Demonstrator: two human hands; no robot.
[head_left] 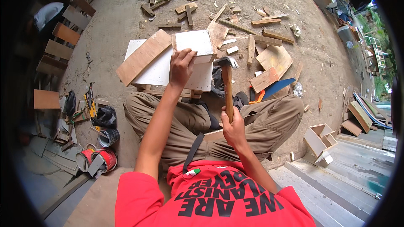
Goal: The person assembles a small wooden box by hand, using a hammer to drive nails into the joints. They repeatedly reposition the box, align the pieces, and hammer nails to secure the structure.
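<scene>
My right hand (234, 128) is wrapped round the wooden handle of a claw hammer (227, 85), whose metal head points up beside the work. With bent fingers, my left hand (182, 64) grips the near edge of a small wooden box (194, 43) with a white top. That box rests on a white board (147, 72) in front of my crossed legs. A plywood strip (144, 57) lies slantwise on the board, left of the box. Whether my left fingers also pinch a nail cannot be made out.
A handsaw (275, 89) with a blue blade lies right of the hammer among wood offcuts (275, 57). Paint cans (107, 159) stand at the left near a black plastic bag (104, 117). A small compartmented wooden box (320, 139) sits at the right. Boards (66, 33) line the far left.
</scene>
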